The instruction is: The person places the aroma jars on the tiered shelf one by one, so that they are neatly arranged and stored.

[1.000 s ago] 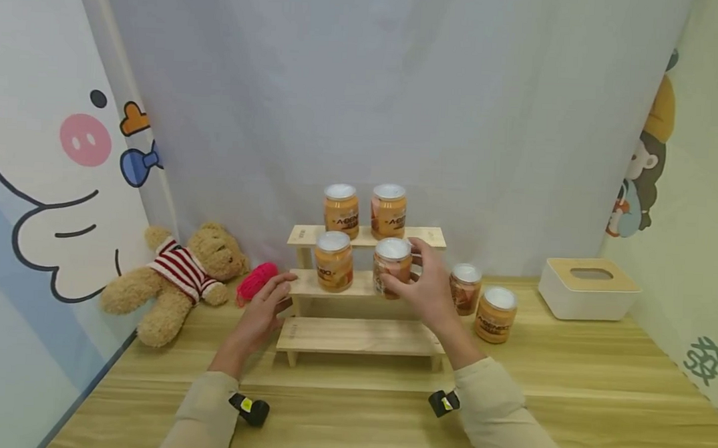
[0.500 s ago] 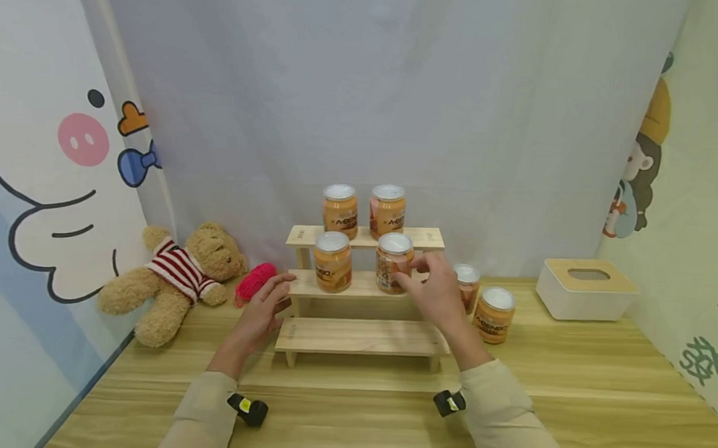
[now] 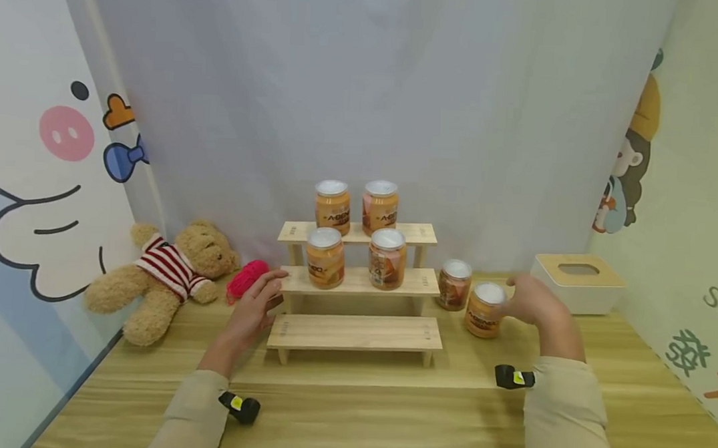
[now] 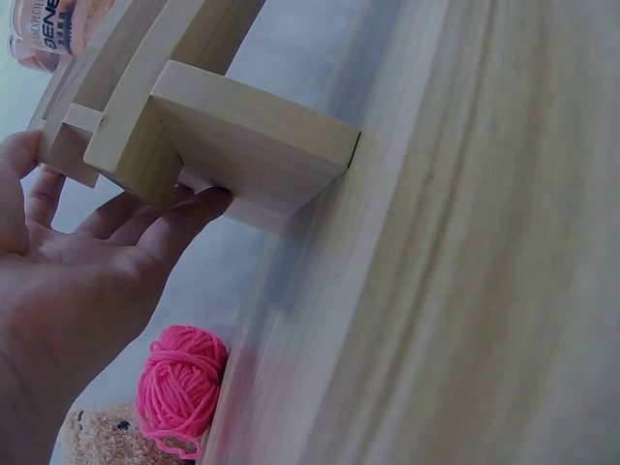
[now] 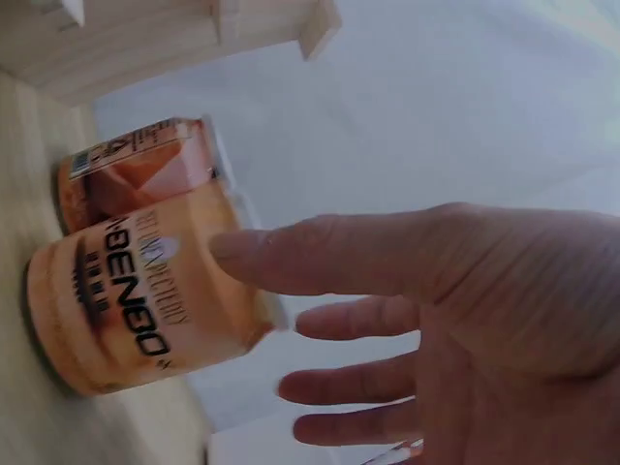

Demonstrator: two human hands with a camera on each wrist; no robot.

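Right hand open at orange-filled jar — left hand flat against shelf.

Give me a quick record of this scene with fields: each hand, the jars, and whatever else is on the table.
left hand: open, fingers against the left end of the wooden step shelf
right hand: open, reaching the nearer table jar, grip unclear
shelf jars: two on top step, two on middle step
other table jar: beside the shelf
also: teddy bear, pink yarn ball, tissue box

Both arms wore long beige sleeves. Left hand and right hand were bare; each wrist had small black device w/ yellow mark.
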